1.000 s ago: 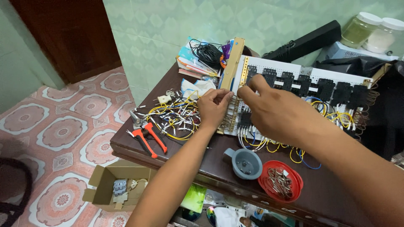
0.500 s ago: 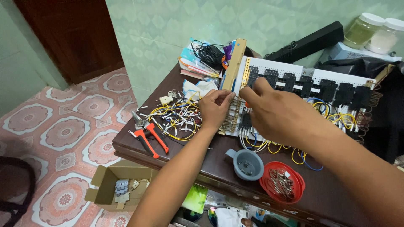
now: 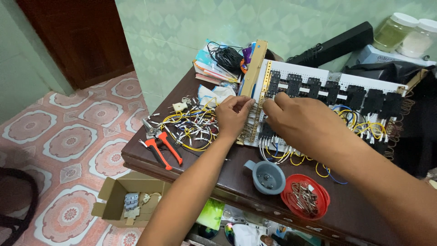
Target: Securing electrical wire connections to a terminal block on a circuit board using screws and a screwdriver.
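Two hands work at the 9 o'clock edge of the white wiring panel (image 3: 318, 79), which lies on the dark tabletop (image 3: 150, 152). Since a second ago both have barely shifted; work continues at one terminal strip (image 3: 253, 119). Right hand (image 3: 300, 120) arches over the strip, fingers pinched together. Left hand (image 3: 233, 116) curls alongside, its grip closed; contents cannot be told. Red-handled pliers (image 3: 165, 148) lie at 8 o'clock.

An open brown cardboard box (image 3: 119, 200) sat on the floor beside the table. Two white-lidded clear jars (image 3: 395, 31) stood at the far right, against the wall.
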